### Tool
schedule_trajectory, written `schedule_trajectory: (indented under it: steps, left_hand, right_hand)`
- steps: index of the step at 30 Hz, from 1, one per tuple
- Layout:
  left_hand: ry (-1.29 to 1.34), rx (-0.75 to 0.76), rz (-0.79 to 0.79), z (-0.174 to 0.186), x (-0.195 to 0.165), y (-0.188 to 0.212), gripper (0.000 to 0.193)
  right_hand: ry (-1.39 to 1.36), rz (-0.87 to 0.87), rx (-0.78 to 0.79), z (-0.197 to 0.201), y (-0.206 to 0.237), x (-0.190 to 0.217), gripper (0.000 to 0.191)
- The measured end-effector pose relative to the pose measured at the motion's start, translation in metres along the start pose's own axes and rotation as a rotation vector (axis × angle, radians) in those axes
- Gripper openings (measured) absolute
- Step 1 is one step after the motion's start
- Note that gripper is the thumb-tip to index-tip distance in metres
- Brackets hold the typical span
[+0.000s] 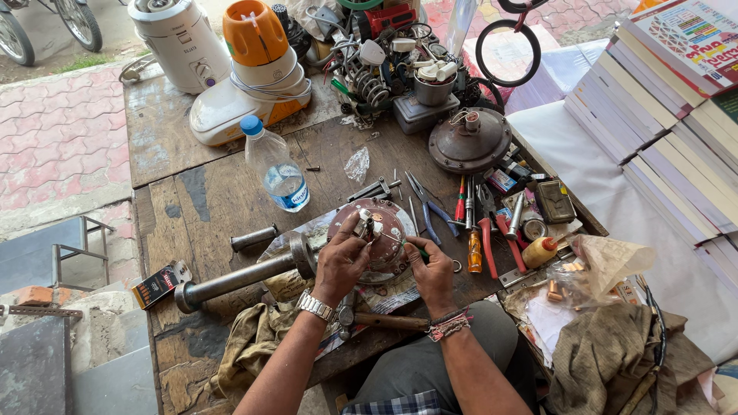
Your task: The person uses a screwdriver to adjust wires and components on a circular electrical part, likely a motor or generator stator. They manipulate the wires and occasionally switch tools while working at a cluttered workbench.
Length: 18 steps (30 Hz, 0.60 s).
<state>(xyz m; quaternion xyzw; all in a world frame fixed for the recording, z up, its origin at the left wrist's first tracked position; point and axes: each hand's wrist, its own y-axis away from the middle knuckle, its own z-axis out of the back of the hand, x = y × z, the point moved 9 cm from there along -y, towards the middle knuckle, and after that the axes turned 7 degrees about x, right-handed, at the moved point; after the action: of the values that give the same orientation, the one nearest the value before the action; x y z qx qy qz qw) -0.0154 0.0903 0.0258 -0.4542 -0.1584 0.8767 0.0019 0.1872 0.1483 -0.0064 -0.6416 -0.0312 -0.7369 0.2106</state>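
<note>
Round reddish-brown metal motor housing [382, 244] sits at the centre of our worn wooden workbench [196, 192], resting on a sheet of paper, and both our hands are on it. Our left hand [340, 263] is closed over its rim at about nine o'clock, fingers pinched on a small metal fitting on top, while our right hand [430, 267] is clamped at about four o'clock around what looks like a thin green-handled tool pointed into the centre — the tip itself is hidden from us. As far as we can judge, the work is in mid-course: the housing lies open with its inner fittings exposed, and a second domed brown cover [470, 139] sits apart at one o'clock, not yet put back. At two to three o'clock lie red-handled pliers [487, 233], an orange-handled screwdriver [474, 251] and blue-handled pliers [430, 207], all within reach. A clear plastic water bottle with a blue cap [275, 164] stands at eleven o'clock, a heavy grey steel shaft [244, 277] lies at nine — and a wooden-handled hammer [384, 321] rests just below our wrists.
</note>
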Motion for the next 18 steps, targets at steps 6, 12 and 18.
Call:
schedule_trajectory:
  steps: [6,12,18]
  left_hand:
    - [0.006,-0.010,-0.017,0.000,-0.002,0.001,0.009]
    - [0.030,-0.005,-0.003,-0.001,-0.001,0.001,0.009]
    - [0.018,-0.005,-0.018,0.000,-0.002,0.001,0.010]
  right_hand:
    - [0.018,-0.230,0.016,0.002,0.001,-0.020,0.037]
    - [-0.126,0.007,0.044,0.000,-0.003,-0.002,0.030]
    - [-0.035,-0.093,0.004,0.008,0.002,-0.008,0.027]
